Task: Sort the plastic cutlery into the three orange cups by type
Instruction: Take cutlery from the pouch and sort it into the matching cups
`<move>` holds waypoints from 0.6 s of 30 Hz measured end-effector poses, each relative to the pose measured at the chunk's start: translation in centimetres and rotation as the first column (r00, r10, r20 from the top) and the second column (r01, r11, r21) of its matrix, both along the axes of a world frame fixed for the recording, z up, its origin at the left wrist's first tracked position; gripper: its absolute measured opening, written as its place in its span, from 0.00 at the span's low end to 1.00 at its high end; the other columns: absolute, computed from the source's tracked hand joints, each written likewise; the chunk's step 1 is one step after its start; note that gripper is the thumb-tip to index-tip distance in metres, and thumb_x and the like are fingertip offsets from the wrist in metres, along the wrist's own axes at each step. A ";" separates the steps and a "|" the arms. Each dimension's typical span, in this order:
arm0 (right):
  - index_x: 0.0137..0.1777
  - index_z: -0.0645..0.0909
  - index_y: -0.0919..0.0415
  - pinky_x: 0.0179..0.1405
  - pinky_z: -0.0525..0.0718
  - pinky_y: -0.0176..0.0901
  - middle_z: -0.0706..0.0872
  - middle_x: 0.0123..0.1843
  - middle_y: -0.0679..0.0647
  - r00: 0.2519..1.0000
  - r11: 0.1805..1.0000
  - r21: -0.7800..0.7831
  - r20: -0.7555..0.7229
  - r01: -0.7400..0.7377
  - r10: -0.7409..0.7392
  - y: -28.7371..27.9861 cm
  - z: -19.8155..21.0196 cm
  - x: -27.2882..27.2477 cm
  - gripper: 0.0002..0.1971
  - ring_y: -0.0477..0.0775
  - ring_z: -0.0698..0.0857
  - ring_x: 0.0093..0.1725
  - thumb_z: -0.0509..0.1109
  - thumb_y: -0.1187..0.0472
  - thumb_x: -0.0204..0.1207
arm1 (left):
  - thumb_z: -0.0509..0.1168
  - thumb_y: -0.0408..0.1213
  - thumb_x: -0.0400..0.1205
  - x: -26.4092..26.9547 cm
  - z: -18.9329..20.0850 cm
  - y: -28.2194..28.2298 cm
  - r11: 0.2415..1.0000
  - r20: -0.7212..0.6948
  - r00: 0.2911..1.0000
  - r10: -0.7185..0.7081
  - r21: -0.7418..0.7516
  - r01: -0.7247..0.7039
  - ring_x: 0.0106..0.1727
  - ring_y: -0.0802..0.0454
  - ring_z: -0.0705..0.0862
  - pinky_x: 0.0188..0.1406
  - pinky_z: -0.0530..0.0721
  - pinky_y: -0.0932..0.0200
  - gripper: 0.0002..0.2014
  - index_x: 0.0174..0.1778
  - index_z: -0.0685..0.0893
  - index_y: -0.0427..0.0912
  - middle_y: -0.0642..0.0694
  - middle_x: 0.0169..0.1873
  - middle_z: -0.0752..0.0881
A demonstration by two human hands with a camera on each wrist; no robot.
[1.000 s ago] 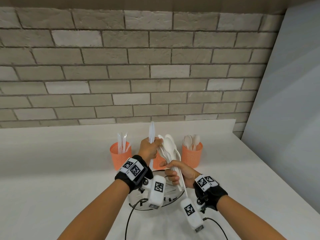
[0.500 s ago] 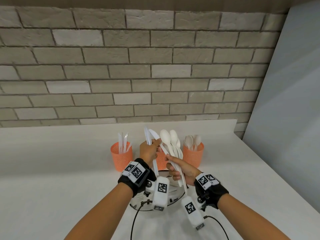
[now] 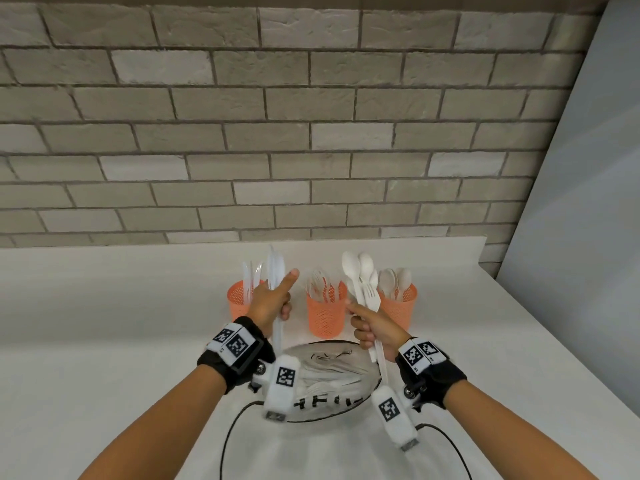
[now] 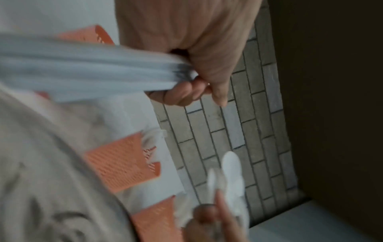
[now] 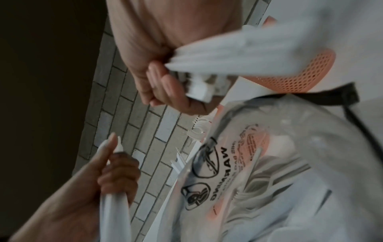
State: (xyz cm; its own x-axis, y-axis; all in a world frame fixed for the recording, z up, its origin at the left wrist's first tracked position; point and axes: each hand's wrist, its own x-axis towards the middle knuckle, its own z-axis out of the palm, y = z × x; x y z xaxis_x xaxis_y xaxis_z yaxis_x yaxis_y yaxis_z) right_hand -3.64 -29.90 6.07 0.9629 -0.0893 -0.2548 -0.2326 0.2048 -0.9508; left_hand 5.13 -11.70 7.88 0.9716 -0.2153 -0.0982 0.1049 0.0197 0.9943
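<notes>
Three orange mesh cups stand in a row on the white counter: the left cup holds knives, the middle cup holds forks, the right cup holds spoons. My left hand grips a bunch of white knives upright, in front of the left cup. My right hand grips a bundle of white spoons with a fork among them, between the middle and right cups. The left wrist view shows the knife handles blurred in my fist; the right wrist view shows the spoon handles.
A clear plastic bag with more white cutlery and black print lies on the counter just below my hands. A brick wall runs behind the cups and a grey panel stands at the right. Black cables trail from my wrists.
My hands have pulled apart: the left took the knives leftwards toward the left cup, the right carried the spoons to the right. The middle cup is now uncovered.
</notes>
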 end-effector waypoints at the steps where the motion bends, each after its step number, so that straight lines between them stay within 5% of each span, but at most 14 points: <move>1: 0.36 0.70 0.54 0.10 0.60 0.28 0.63 0.15 0.44 1.000 1.000 -0.005 -0.003 0.011 -0.011 -0.1 0.2 0.3 0.12 0.39 0.60 0.12 0.64 0.54 0.81 | 0.67 0.51 0.78 0.4 -0.3 0.7 0.998 0.015 1.000 0.006 0.059 -0.007 0.15 0.57 0.67 0.20 0.69 0.62 0.15 0.39 0.78 0.41 0.54 0.12 0.68; 3: 0.36 0.69 0.53 0.10 0.60 0.28 0.62 0.14 0.44 1.000 0.999 -0.031 -0.002 0.028 -0.028 -0.2 0.5 0.8 0.12 0.40 0.60 0.11 0.64 0.54 0.81 | 0.68 0.47 0.78 1.6 -0.4 2.2 0.987 0.053 0.991 0.124 0.092 -0.128 0.15 0.54 0.67 0.20 0.68 0.63 0.19 0.26 0.71 0.43 0.53 0.10 0.69; 9: 0.29 0.63 0.54 0.12 0.59 0.31 0.63 0.14 0.45 0.994 0.989 -0.101 0.045 0.108 -0.104 -0.3 0.8 2.9 0.19 0.41 0.61 0.12 0.64 0.55 0.80 | 0.61 0.51 0.82 6.4 2.4 5.2 0.879 0.178 0.862 0.475 -0.048 -0.475 0.24 0.48 0.72 0.28 0.72 0.59 0.24 0.24 0.70 0.39 0.41 0.21 0.73; 14: 0.24 0.62 0.55 0.13 0.60 0.32 0.63 0.12 0.45 0.988 0.982 -0.114 0.048 0.150 -0.146 -0.3 0.6 4.9 0.23 0.42 0.62 0.11 0.62 0.56 0.81 | 0.59 0.54 0.82 10.5 3.2 4.4 0.860 0.170 0.847 0.504 -0.191 -0.473 0.24 0.51 0.71 0.32 0.72 0.59 0.24 0.25 0.68 0.44 0.53 0.13 0.72; 18: 0.24 0.62 0.56 0.13 0.60 0.32 0.63 0.12 0.45 0.987 0.983 -0.098 0.023 0.158 -0.157 -0.7 0.1 6.1 0.23 0.42 0.62 0.11 0.62 0.56 0.81 | 0.61 0.51 0.83 12.3 1.5 3.4 0.894 0.191 0.876 0.443 -0.163 -0.417 0.25 0.51 0.71 0.33 0.74 0.58 0.23 0.24 0.70 0.43 0.56 0.09 0.72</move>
State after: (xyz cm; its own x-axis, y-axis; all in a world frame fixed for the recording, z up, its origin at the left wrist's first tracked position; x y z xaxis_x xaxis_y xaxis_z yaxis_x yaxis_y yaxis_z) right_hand 2.51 -30.57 6.16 0.9384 -0.2640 -0.2228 -0.1906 0.1423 -0.9713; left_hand 17.48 -8.32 9.43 0.9646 0.2318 0.1261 -0.1585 0.1271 0.9791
